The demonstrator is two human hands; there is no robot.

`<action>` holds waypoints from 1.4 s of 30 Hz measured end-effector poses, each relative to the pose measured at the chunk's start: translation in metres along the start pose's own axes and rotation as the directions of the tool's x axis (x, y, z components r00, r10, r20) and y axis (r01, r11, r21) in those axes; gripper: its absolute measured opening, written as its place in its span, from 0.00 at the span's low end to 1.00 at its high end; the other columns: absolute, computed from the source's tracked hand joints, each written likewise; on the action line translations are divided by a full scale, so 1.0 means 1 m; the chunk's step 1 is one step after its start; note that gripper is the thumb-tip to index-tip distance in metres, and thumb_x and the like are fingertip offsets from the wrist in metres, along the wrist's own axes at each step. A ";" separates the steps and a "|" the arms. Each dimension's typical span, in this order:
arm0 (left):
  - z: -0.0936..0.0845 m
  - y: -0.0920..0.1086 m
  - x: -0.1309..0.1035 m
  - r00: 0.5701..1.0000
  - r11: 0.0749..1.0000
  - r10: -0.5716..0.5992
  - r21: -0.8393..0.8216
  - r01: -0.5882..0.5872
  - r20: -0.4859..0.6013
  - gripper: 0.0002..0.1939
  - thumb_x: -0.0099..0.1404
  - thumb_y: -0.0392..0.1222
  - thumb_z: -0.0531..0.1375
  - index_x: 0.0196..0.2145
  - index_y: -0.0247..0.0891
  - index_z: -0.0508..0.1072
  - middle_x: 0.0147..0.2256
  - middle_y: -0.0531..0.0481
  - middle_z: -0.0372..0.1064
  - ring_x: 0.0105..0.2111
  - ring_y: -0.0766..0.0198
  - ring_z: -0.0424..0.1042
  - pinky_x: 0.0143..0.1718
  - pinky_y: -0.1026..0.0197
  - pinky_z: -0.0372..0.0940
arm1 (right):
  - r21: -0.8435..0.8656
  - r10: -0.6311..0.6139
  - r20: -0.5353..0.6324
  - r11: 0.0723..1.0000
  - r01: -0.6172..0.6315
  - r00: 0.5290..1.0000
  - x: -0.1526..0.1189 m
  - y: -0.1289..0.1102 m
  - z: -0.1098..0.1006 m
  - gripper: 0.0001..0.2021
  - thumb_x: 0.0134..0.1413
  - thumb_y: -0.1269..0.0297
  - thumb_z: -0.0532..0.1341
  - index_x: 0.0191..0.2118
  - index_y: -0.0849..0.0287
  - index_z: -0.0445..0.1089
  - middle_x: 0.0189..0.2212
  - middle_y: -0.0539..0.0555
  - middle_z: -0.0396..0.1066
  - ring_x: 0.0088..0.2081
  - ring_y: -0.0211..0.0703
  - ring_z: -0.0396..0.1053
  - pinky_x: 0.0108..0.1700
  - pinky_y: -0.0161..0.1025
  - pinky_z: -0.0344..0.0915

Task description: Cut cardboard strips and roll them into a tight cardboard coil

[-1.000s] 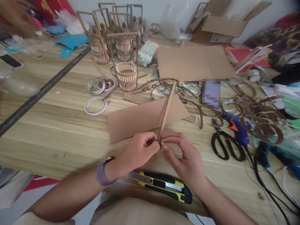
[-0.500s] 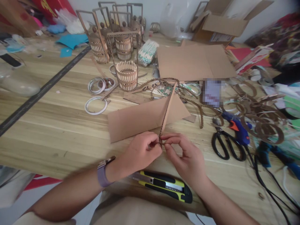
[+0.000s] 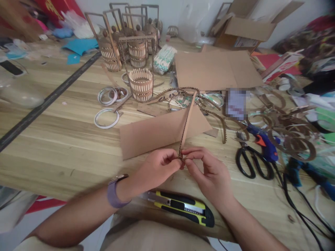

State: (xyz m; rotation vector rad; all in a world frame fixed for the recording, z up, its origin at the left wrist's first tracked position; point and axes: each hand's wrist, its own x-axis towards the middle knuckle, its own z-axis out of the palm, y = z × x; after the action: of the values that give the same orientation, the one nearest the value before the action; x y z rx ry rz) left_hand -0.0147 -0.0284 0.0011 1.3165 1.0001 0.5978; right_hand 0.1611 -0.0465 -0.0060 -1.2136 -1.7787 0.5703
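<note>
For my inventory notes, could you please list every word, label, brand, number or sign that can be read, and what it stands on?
None can be read.
Cardboard box: label too small and blurred.
Red item at far left: yellow marking too blurred.
Red-and-white carton: markings blurred.
Pale item: pixelated.

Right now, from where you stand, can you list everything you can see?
Cardboard strip: one, brown, between the hands
Cardboard sheets: several, brown, centre and behind
Lidless basket: one, cream and brown, centre-left
Lidded baskets: several, same colours, back
Stick bundle: one, white-green, beside them
Tape rings: several, white, left
Long bar: one, black, left
Blue sheets: back left
Open box: one, brown, back right
Scissors: one pair, black-handled, right
Glue gun: one, blue-orange, right
Cutter: one, yellow-black, front
Small clutter: uncountable, edges
Left hand, right hand: front centre
</note>
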 end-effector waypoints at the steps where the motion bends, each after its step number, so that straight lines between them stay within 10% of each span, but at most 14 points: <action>1: 0.000 0.000 0.000 1.000 0.999 -0.016 -0.052 0.017 0.013 0.10 0.64 0.42 0.55 0.27 0.37 0.68 0.26 0.57 0.62 0.28 0.68 0.60 0.30 0.65 0.55 | -0.018 -0.017 0.001 1.000 0.017 1.000 0.000 0.000 0.000 0.05 0.58 0.71 0.61 0.33 0.53 0.70 0.35 0.50 0.77 0.37 0.41 0.76 0.39 0.38 0.72; 15: 0.003 -0.004 0.004 0.998 0.975 -0.063 -0.216 0.060 -0.006 0.10 0.61 0.41 0.56 0.23 0.37 0.63 0.24 0.58 0.56 0.28 0.68 0.56 0.31 0.65 0.53 | -0.149 -0.196 0.057 0.968 0.203 0.979 -0.001 0.001 0.005 0.05 0.59 0.72 0.60 0.37 0.53 0.69 0.37 0.53 0.77 0.39 0.44 0.76 0.40 0.43 0.72; 31: -0.001 0.004 -0.002 0.981 0.927 0.192 0.328 -0.179 -0.010 0.09 0.62 0.35 0.54 0.23 0.38 0.63 0.25 0.56 0.60 0.28 0.68 0.61 0.29 0.66 0.55 | 0.072 0.120 0.016 0.990 -0.120 0.993 -0.001 0.000 -0.001 0.05 0.60 0.67 0.57 0.32 0.53 0.67 0.32 0.51 0.79 0.34 0.42 0.77 0.36 0.39 0.72; 42: -0.001 -0.004 0.003 0.993 0.993 0.113 -0.023 -0.112 0.020 0.14 0.70 0.46 0.56 0.47 0.37 0.75 0.42 0.47 0.76 0.43 0.60 0.74 0.43 0.63 0.66 | -0.333 -0.331 0.043 0.885 0.326 0.943 -0.001 -0.003 -0.005 0.09 0.58 0.74 0.60 0.39 0.51 0.65 0.39 0.51 0.80 0.44 0.49 0.76 0.48 0.50 0.63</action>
State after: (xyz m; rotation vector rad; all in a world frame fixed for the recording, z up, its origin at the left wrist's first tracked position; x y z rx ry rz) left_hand -0.0144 -0.0260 -0.0030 1.3638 0.9037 0.6769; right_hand 0.1641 -0.0491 -0.0014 -1.0945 -2.0698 0.0576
